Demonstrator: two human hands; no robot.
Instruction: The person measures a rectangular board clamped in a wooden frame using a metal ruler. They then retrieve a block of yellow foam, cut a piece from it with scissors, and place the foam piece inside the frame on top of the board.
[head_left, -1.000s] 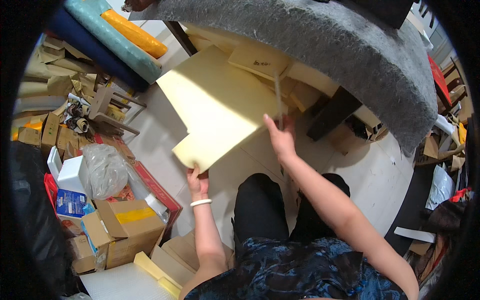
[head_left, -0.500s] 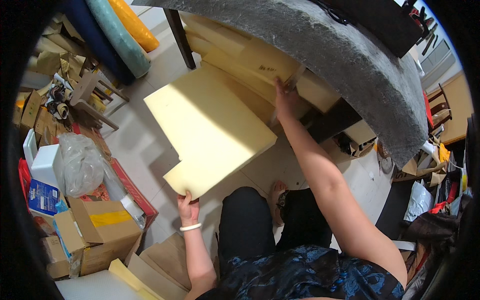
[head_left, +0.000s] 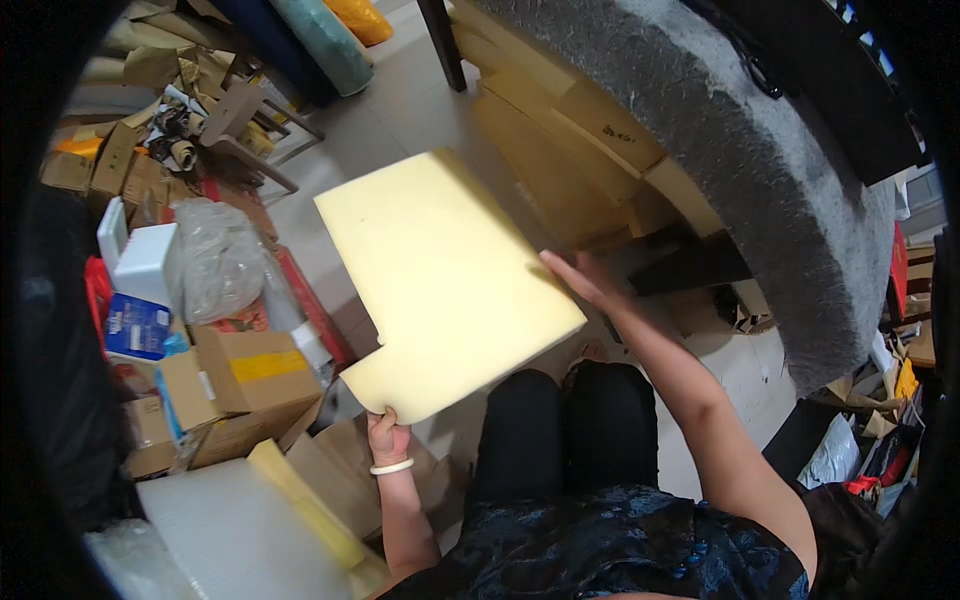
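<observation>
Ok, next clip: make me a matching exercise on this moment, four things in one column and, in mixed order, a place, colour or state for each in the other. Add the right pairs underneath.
Column one
1. left hand
2. right hand
3. held sheet
4. clear plastic bag

Column two
A. crumpled, beside a white box
B. gripping a lower corner, above a white bracelet
C. at the right-hand edge of the sheet
D. pale yellow, with a step in its left side

Right pairs: 1-B, 2-C, 3-D, 4-A
</observation>
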